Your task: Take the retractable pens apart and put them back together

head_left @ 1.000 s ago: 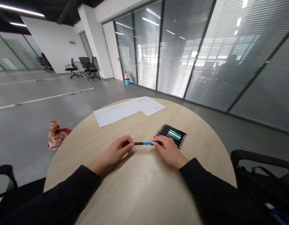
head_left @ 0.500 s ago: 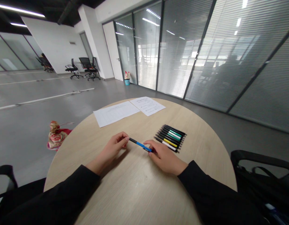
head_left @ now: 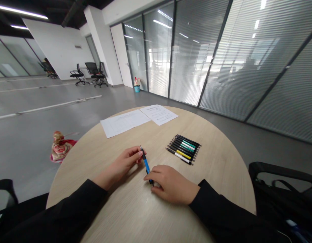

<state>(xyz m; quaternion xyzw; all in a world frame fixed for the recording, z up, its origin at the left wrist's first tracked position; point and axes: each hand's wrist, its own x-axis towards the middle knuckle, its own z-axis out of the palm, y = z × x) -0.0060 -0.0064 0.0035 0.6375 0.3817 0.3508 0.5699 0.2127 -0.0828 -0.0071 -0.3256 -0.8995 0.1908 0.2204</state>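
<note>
A blue and black pen [head_left: 146,164] is held slantwise between my two hands above the table. My left hand [head_left: 129,160] pinches its tip end between thumb and fingers, and the pale tip points away from me. Around the clip end, nearer to me, the fingers of my right hand [head_left: 168,184] are curled, partly hiding it. Just beyond my right hand lies a row of several pens [head_left: 184,149], side by side and mostly black, with white, yellow and green barrels among them.
Two printed sheets, a wide one [head_left: 125,122] and a smaller one [head_left: 159,114], lie at the far side of the round wooden table [head_left: 135,216]. A chair armrest [head_left: 279,170] stands close on the right. A patterned cloth bundle [head_left: 60,148] is on the floor at left.
The pen has swung from nearly sideways to pointing away from me. My right hand has come left and nearer with the clip end, and my left hand has shifted slightly right.
</note>
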